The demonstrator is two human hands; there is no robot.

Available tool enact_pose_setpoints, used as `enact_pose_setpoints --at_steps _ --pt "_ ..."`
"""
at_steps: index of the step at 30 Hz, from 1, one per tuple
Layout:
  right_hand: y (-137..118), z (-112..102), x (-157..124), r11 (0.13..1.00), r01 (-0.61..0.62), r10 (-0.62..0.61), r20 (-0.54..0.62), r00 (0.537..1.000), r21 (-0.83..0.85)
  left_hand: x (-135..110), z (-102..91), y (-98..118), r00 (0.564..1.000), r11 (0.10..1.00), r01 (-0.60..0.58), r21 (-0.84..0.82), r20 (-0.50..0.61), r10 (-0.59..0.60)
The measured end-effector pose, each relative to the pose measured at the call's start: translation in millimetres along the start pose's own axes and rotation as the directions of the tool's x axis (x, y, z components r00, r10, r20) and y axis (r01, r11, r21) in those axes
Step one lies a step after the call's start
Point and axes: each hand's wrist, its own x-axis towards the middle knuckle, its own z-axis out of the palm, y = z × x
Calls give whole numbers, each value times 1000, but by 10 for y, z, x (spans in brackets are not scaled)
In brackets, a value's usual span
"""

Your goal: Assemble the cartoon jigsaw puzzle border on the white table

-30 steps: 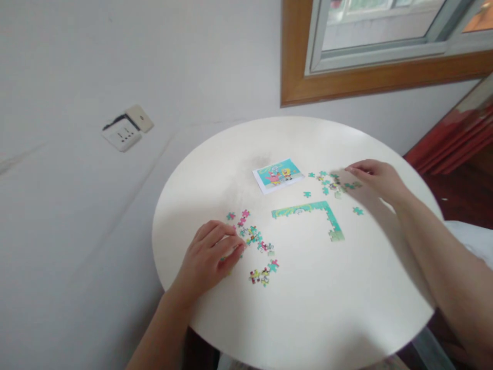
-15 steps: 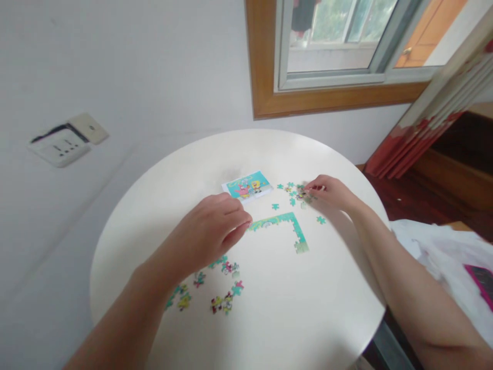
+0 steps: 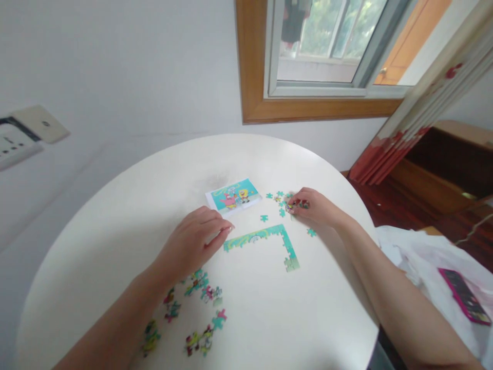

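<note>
On the white round table, a partly joined puzzle border (image 3: 254, 238) forms a top edge and a right side in turquoise. My left hand (image 3: 196, 234) hovers at its left end, thumb and forefinger pinched together; whatever is between them is too small to make out. My right hand (image 3: 314, 205) is at the loose pile of puzzle pieces (image 3: 282, 204) behind the border, its fingertips closed on a puzzle piece that they partly hide. A picture card (image 3: 235, 197) with cartoon figures lies behind my left hand. More loose puzzle pieces (image 3: 200, 339) are scattered near my left forearm.
The table (image 3: 308, 318) stands against a white wall with a socket (image 3: 17, 141) at left. A wood-framed window (image 3: 316, 109) and a red-and-white curtain (image 3: 370, 159) are behind. At right, a pink-edged phone (image 3: 464, 295) lies on white cloth or plastic.
The view has shifted, so the table things appear lower and farther left. My right hand has turned and its fingers reach into the pile; my left hand stays near the border's left end.
</note>
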Motion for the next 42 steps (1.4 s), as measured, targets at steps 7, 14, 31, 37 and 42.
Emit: enact_pose_setpoints --at_steps 7,14,31,37,42 --pt "10 23 5 996 -34 34 8 999 78 -12 39 19 999 1000 -7 -16 42 7" --pt "-54 17 -30 955 -139 118 95 988 261 -17 28 15 999 1000 -2 -5 45 2" --pt "262 -7 92 960 -238 267 -236 934 147 11 14 41 998 998 -39 -41 57 41" --pt "285 -91 98 971 -230 238 -337 911 66 8 -8 46 999 999 -44 -31 19 45" --pt "313 -235 10 958 -283 280 -332 901 41 -1 -5 25 999 999 -42 -30 26 43"
